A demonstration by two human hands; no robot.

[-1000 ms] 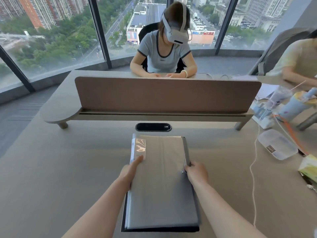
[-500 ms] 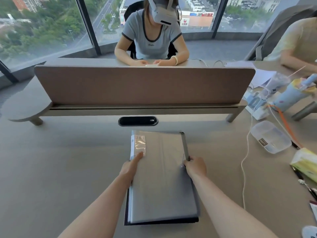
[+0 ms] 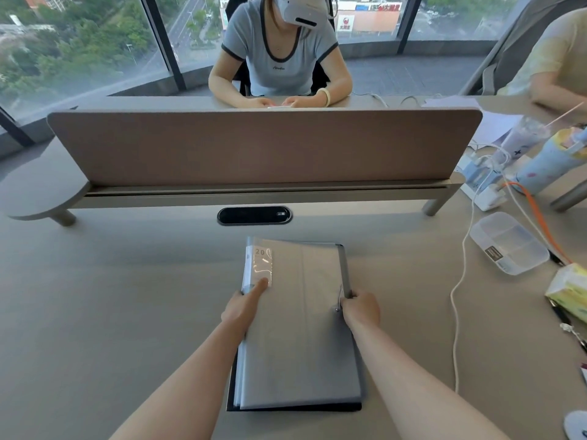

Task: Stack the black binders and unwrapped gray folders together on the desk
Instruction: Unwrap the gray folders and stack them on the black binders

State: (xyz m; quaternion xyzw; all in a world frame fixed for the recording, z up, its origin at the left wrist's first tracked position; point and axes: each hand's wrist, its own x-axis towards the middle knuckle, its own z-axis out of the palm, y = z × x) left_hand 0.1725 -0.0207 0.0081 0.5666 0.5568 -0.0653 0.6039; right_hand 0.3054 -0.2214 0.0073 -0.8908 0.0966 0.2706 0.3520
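Observation:
A stack lies on the desk (image 3: 111, 312) straight in front of me. On top are gray folders (image 3: 298, 328) with a clear label pocket marked "20" at the far left corner. Under them a black binder (image 3: 295, 408) shows along the near edge. My left hand (image 3: 243, 304) holds the stack's left edge, its index finger stretched along the top toward the label. My right hand (image 3: 360, 309) grips the right spine edge, fingers curled round it.
A brown divider panel (image 3: 263, 147) stands across the desk behind a black cable port (image 3: 254, 215). At right lie a clear plastic box (image 3: 508, 242), a white cable (image 3: 457, 300), a tissue pack (image 3: 568, 293) and cups. A person sits beyond the divider.
The view has tilted and shifted, so the stack sits lower and more central. Both hands keep the same hold on the stack's edges; the stack itself shows no clear movement.

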